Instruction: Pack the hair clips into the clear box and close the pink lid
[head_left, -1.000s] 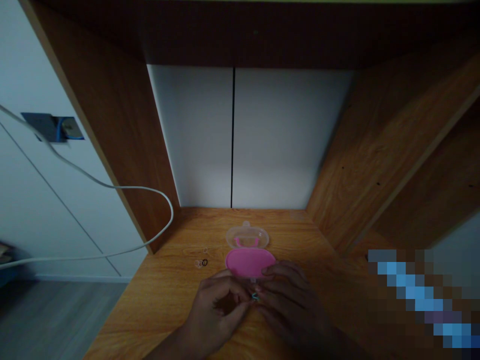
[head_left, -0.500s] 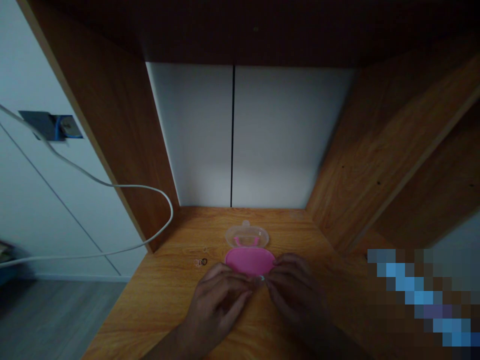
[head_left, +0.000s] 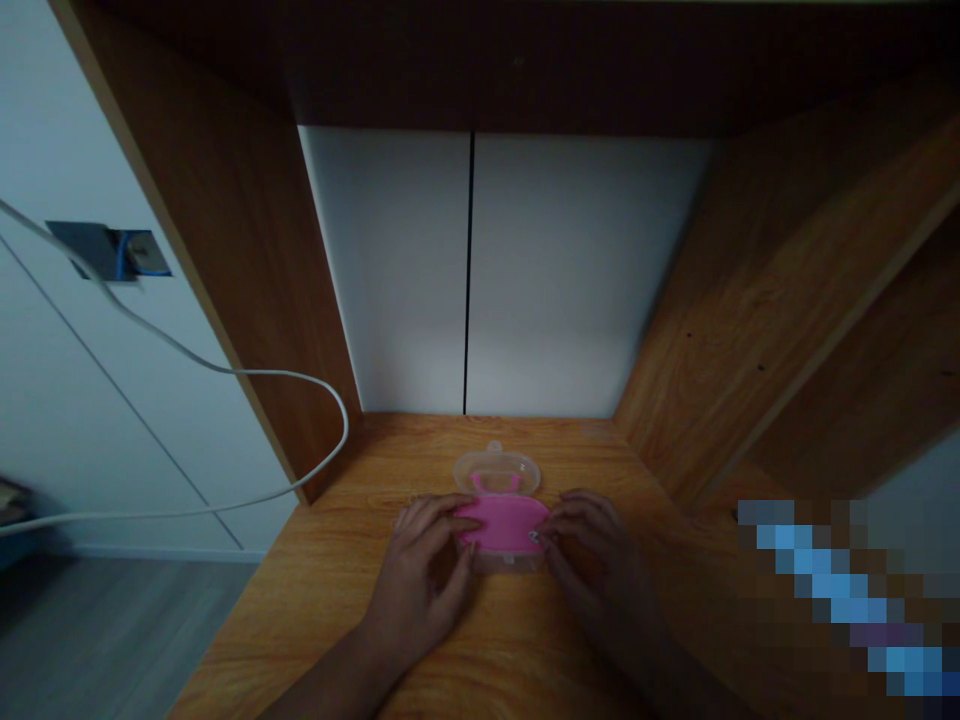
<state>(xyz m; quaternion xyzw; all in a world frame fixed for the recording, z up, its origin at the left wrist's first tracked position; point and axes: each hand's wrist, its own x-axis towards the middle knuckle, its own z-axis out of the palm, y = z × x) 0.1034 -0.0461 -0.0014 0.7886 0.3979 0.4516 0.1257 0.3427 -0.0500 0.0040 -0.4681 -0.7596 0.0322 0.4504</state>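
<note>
A small pink box (head_left: 501, 525) with its clear lid (head_left: 496, 468) hinged open behind it lies on the wooden desk (head_left: 517, 640). My left hand (head_left: 424, 580) rests at the box's left edge, fingers curled against its side. At the right edge my right hand (head_left: 592, 560) pinches the box's rim. Both hands grip the box between them. The light is dim, and any small thing in the fingers cannot be made out.
The desk sits in a wooden alcove with side panels (head_left: 247, 260) and a white back wall (head_left: 525, 270). A white cable (head_left: 247, 375) loops at the left from a wall socket (head_left: 112, 252). A blurred patch covers the lower right corner.
Both hands moved apart and forward from a pinch on a tiny ring in front of the box to its left and right edges. The small rings left of the box are now hidden by my left hand.
</note>
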